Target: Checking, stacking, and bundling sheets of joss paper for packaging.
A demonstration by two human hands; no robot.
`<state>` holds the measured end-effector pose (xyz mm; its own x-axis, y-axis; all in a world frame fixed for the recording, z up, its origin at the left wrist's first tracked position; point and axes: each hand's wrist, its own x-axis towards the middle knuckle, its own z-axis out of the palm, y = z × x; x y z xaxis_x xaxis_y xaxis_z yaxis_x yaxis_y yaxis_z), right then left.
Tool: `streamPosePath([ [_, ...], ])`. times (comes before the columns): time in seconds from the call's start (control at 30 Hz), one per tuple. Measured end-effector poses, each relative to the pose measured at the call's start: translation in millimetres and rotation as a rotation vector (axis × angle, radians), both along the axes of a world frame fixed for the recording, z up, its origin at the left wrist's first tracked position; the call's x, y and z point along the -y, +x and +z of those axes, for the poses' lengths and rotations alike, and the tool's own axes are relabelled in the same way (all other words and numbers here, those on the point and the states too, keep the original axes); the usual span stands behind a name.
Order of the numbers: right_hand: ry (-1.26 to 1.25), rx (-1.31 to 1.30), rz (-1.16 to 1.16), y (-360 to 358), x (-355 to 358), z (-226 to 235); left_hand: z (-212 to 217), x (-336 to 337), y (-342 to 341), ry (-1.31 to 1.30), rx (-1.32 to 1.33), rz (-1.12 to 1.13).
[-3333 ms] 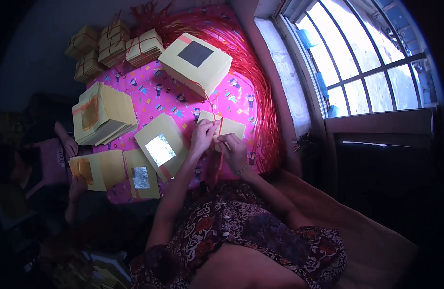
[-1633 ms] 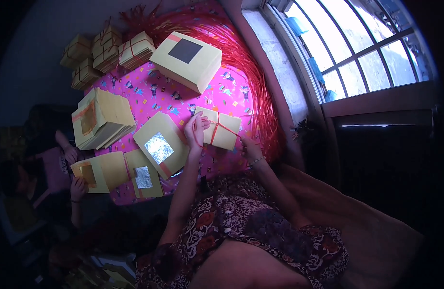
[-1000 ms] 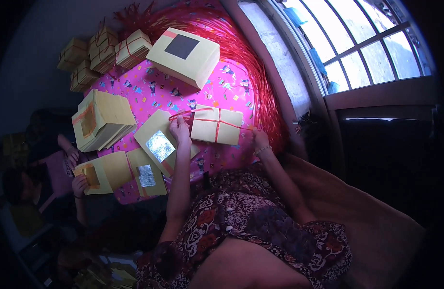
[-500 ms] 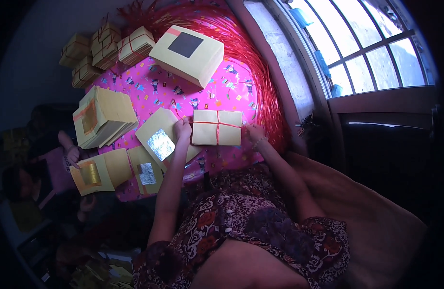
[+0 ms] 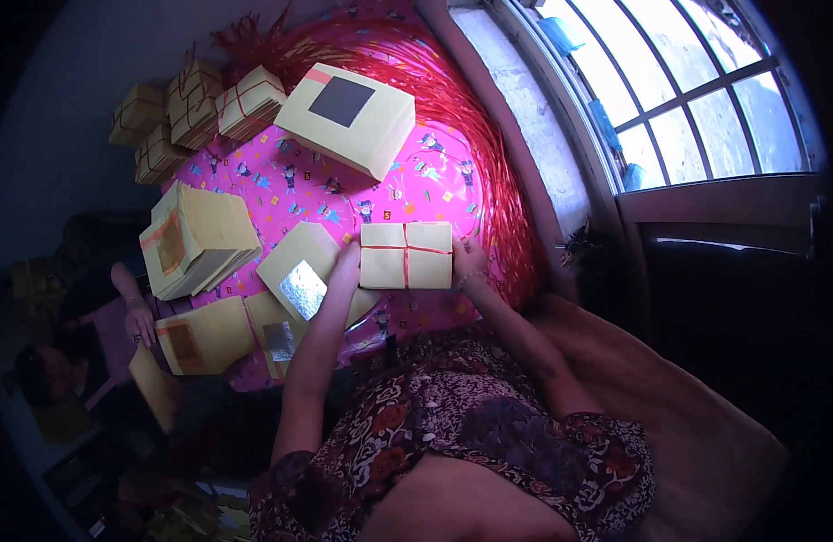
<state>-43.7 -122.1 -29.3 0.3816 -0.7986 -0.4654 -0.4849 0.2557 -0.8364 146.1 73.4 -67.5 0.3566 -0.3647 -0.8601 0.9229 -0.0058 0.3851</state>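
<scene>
Tied bundle (image 5: 406, 255) of tan paper packets lay flat near the front edge of the table (image 5: 416, 172), its long axis running left to right across the view, one short end toward each hand. A red string crossed it lengthwise and another across its middle.

The room was dim, lit by a barred window (image 5: 678, 99) at the right. Pink patterned paper covered the table, with a red tinsel fringe (image 5: 489, 172) along its far and right sides. The large yellow box (image 5: 349, 116) with a dark square stood beyond the bundle.

Left hand (image 5: 347, 260) pressed the bundle's left end, right hand (image 5: 466, 264) its right end; each grip clasped that edge between them.
</scene>
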Motion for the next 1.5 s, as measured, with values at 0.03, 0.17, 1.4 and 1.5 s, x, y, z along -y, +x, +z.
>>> streamPosePath([
  [0.03, -0.045, -0.032, 0.002, 0, 1, -2, 7, 6, -4, -0.041, -0.003, 0.018],
  [0.17, -0.003, 0.262, -0.197, -8, 21, -9, 69, 49, -11, -0.039, 0.272, -0.068],
  [1.4, -0.613, 0.322, 0.895, -1, 68, 193, 202, 51, -37, 0.425, 1.63, -1.004],
  [1.5, -0.57, 0.322, 0.961, 6, 58, 190, 208, 67, -51, 0.269, 1.518, -0.932],
])
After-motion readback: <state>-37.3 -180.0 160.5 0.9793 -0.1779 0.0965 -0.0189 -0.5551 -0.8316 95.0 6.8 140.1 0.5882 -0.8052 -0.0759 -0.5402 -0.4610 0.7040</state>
